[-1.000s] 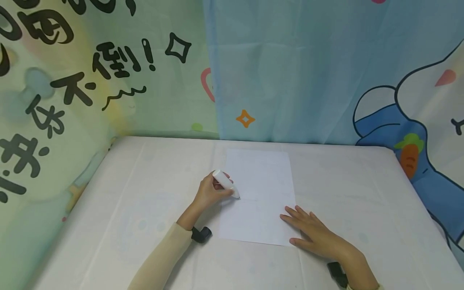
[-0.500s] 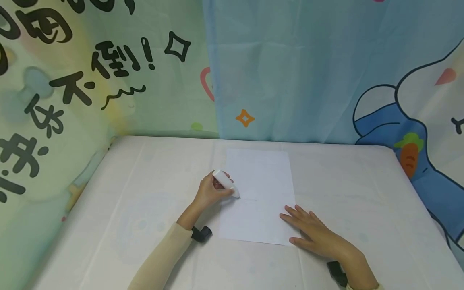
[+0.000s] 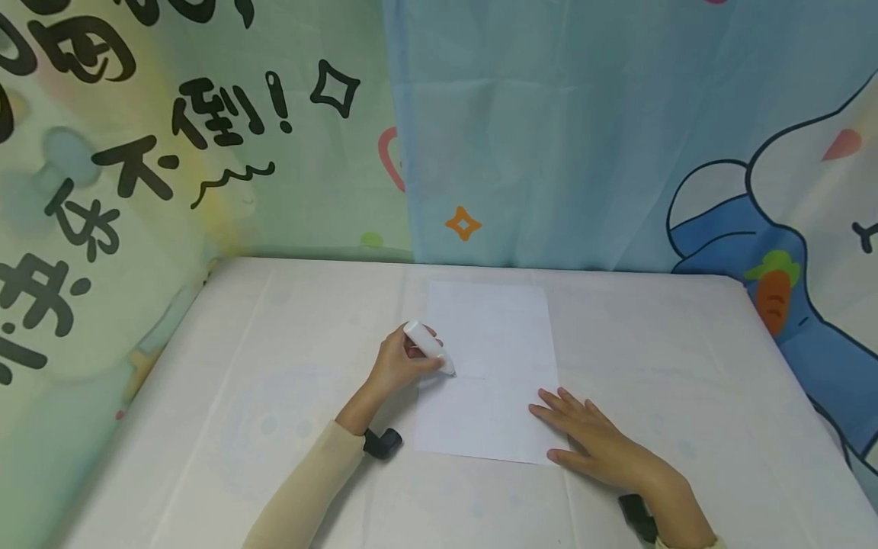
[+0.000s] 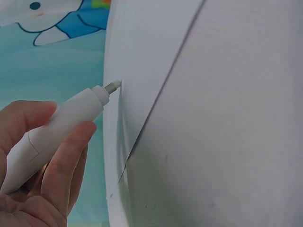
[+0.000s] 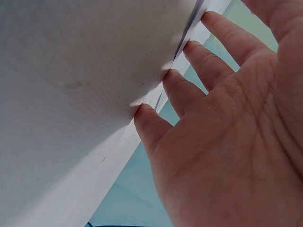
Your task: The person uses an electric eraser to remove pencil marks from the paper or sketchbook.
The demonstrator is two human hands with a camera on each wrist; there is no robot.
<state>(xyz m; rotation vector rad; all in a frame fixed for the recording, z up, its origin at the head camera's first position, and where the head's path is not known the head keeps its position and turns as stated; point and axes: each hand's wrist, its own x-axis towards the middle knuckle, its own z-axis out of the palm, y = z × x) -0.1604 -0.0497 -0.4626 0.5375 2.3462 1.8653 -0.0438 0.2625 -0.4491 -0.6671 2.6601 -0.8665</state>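
Gripping the white pen-shaped tool [image 4: 61,125], left hand [image 3: 400,364] pinches its barrel between thumb and fingers. Tool is smooth, plastic-looking, a rounded cylinder with a thin seam, stepping down to a narrow grey tip [image 4: 112,86] (pale at the very end); it leans over the left part of the sheet of paper [image 3: 494,335], tip down at the paper, exact contact hard to tell. Paper is flat, matte, rectangular, with a faint line near the tip. Right hand [image 3: 595,442] has fingers spread wide, fingertips on the paper's lower right edge, holding nothing. Versus half a second ago: practically the same, both hands and tool in place. Left hand hides part of the tool and of the paper's left edge. Underneath, a white creased tablecloth [image 3: 274,343]; dark wrist devices [image 3: 384,444] on both arms, a cream sleeve [image 3: 305,488], printed fabric backdrop [image 3: 542,152] behind.
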